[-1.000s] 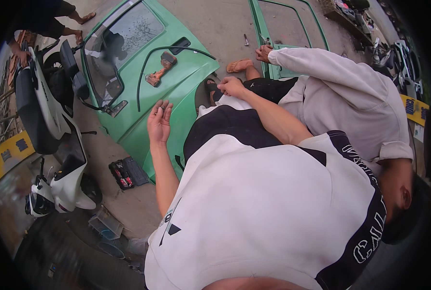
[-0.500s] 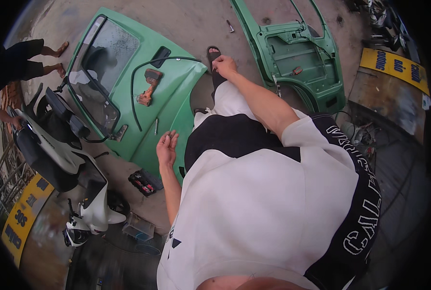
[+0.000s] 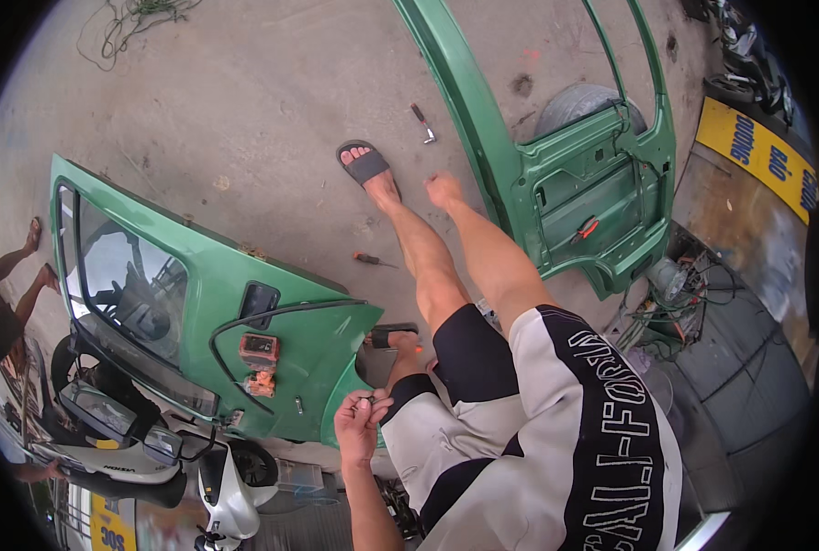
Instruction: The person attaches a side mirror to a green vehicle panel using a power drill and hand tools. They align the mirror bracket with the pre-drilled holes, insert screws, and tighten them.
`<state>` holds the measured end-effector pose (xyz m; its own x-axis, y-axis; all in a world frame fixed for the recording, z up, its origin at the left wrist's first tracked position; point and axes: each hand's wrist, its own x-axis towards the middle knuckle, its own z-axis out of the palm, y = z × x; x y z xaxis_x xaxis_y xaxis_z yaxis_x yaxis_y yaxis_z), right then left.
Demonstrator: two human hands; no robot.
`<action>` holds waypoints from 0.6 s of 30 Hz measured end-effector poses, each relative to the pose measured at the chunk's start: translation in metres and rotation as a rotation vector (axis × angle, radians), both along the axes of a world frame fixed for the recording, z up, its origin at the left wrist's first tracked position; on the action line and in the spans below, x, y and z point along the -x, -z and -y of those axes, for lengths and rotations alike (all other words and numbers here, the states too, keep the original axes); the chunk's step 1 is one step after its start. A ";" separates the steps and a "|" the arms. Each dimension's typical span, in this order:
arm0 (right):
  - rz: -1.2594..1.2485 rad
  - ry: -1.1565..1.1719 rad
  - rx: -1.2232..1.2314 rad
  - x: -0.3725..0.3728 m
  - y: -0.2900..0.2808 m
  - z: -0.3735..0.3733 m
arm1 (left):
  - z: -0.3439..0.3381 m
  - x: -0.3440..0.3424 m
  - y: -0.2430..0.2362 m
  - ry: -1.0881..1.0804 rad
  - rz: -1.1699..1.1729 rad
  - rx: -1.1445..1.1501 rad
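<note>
My left hand is curled around small dark metal pieces, near the green door. My right hand is closed, its contents hidden, over the concrete beside the green door frame. A socket wrench lies near it, and a screwdriver lies between the two panels. An orange cordless tool, a loose rubber seal and a small metal piece rest on the door. Red-handled pliers sit on the frame.
A white scooter stands at lower left, beside another person's legs. Green rope lies at the top left. Tangled hoses and equipment and a yellow sign are at the right.
My view has swung toward the floor ahead. My right arm has extended forward with my right leg stepping out. The co-worker in a light shirt has left the view.
</note>
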<state>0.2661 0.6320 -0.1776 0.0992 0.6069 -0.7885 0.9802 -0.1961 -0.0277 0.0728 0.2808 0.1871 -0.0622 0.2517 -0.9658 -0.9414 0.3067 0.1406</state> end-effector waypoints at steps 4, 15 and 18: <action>0.083 0.022 -0.080 -0.020 0.118 -0.066 | -0.081 0.002 0.059 0.161 0.166 0.035; -0.023 -0.257 0.117 -0.004 0.195 -0.113 | -0.155 0.037 0.103 -0.075 0.192 0.183; -0.128 -0.138 0.303 -0.010 0.148 -0.118 | -0.174 0.049 0.076 0.007 0.193 0.060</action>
<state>0.2761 0.7500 -0.3260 -0.0787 0.3445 -0.9355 0.9904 -0.0799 -0.1127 0.0238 0.4549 0.1114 0.1271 0.1931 -0.9729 -0.9468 0.3160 -0.0610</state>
